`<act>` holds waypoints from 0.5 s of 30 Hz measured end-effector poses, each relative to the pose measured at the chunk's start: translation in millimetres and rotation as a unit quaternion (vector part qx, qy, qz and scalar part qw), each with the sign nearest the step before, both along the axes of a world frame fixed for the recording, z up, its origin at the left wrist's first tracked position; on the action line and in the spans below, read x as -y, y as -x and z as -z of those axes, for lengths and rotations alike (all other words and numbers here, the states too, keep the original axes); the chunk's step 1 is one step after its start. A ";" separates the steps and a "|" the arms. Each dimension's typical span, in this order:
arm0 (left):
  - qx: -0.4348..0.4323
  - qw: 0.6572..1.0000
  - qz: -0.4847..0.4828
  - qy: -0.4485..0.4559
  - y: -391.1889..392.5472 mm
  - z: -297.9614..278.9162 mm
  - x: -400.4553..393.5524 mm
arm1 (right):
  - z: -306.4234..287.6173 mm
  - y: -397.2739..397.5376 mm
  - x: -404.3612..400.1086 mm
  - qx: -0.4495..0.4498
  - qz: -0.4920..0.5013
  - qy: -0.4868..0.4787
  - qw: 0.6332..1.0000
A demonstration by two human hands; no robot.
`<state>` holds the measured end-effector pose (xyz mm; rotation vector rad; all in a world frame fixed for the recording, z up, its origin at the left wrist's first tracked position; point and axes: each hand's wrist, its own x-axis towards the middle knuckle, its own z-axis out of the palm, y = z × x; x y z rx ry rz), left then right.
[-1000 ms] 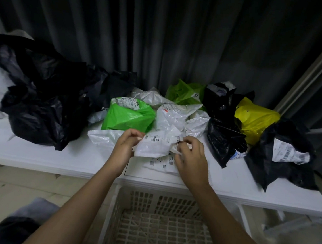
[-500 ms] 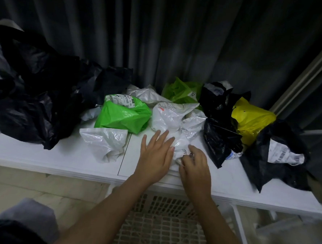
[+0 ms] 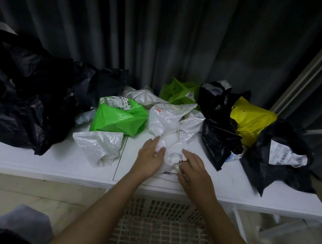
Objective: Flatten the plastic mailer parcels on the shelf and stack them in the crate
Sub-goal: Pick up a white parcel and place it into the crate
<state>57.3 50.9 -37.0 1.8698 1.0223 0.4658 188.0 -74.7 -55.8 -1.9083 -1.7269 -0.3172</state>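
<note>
A crinkled white plastic mailer (image 3: 170, 152) lies at the near edge of the white shelf (image 3: 40, 163) — left hand (image 3: 149, 157) pressing it flat-fingered, right hand (image 3: 194, 168) pinching its crumpled edge. Lattice-walled crate (image 3: 159, 227) sits below.

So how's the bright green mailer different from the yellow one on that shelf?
The bright green mailer lies left of the hands, near the shelf's middle; the yellow mailer sits far right between black bags. The green one shows a white printed label on top; the yellow one shows no label from this view. The green one sits open to view, while the yellow one is partly hidden by black plastic. Both are crumpled, not yet flattened, and neither hand touches them.
</note>
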 end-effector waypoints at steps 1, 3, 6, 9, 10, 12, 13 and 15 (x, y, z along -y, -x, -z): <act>0.029 0.999 -0.027 0.029 0.9 -3.0 -3.3 | -3.9 2.8 -0.1 -0.004 0.010 -0.008 1.000; 0.061 0.993 -0.063 0.080 4.0 -10.6 -6.1 | -6.5 9.7 -1.6 -0.026 0.025 -0.035 0.999; 0.111 0.973 -0.118 0.166 11.3 -18.7 -9.6 | -6.9 20.6 -6.0 -0.120 0.019 -0.074 0.990; 0.125 0.953 -0.158 0.227 24.1 -19.9 -13.4 | -6.8 30.9 -11.7 -0.180 0.003 -0.112 0.977; 0.123 0.950 -0.168 0.234 28.6 -20.1 -14.6 | -5.6 34.4 -12.7 -0.191 -0.006 -0.122 0.974; 0.144 0.943 -0.192 0.232 38.5 -20.9 -17.6 | -0.2 39.4 -13.1 -0.220 -0.012 -0.120 0.968; 0.159 0.939 -0.208 0.224 43.4 -20.9 -19.6 | 1.5 40.4 -12.8 -0.237 0.008 -0.106 0.966; 0.177 0.934 -0.244 0.192 54.0 -21.4 -24.4 | 7.8 36.9 -13.7 -0.233 0.057 -0.055 0.969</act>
